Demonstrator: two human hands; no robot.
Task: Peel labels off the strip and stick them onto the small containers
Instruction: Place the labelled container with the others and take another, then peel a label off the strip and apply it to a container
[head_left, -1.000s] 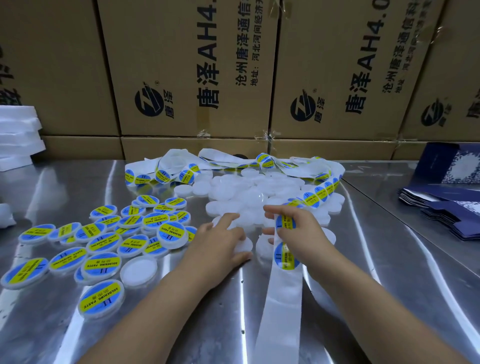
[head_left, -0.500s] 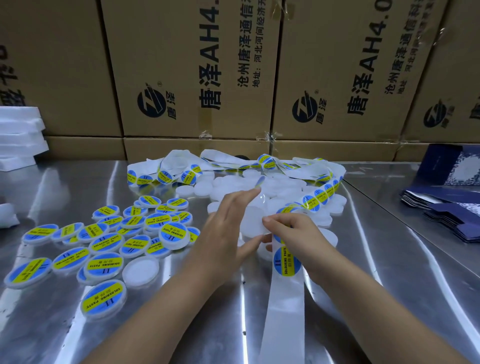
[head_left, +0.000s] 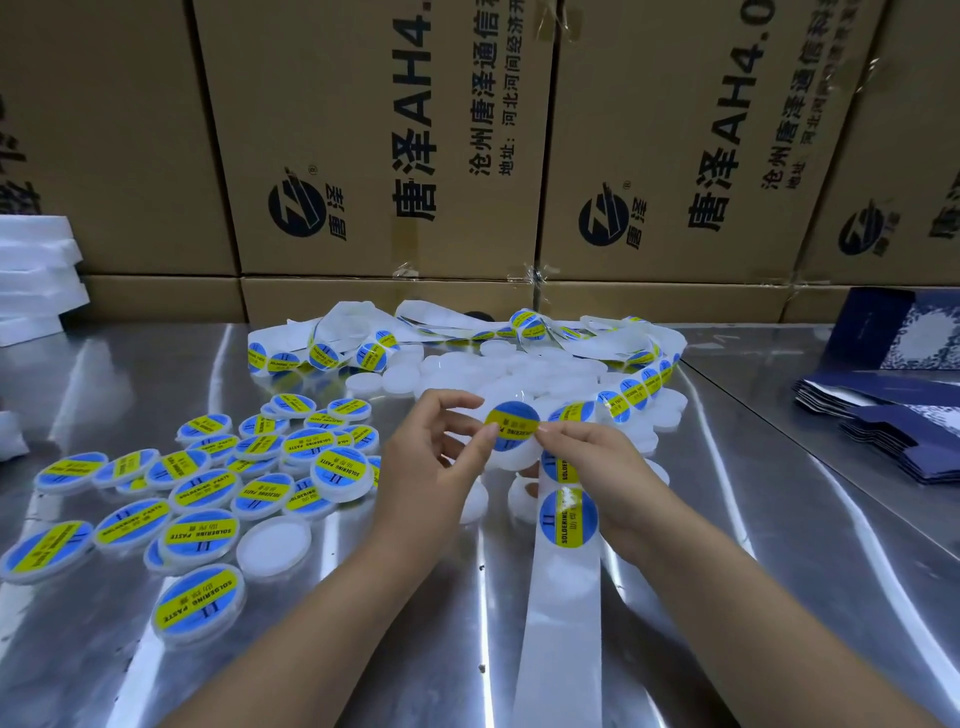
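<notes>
Above the desk (head_left: 363, 649), left hand (head_left: 431, 460) gripped a white container (head_left: 514, 460) while right hand (head_left: 597, 467) pinched a peeled label (head_left: 511, 421) onto its lid; sticking step, next likely needs pressing it flat

Labelled containers (head_left: 200, 605), lower left: "SOLDERING PASTE", "II", on yellow band.
Strip label (head_left: 568, 518), ctr: "SOLDERING", "II".
Mid box (head_left: 363, 130): "唐泽 AH4.", "沧州唐泽通信", "地址:河北河间经济开", ® by logo.
Right box (head_left: 727, 104), upper right: "唐泽 AH4.0", smaller txt cut off at top.
</notes>
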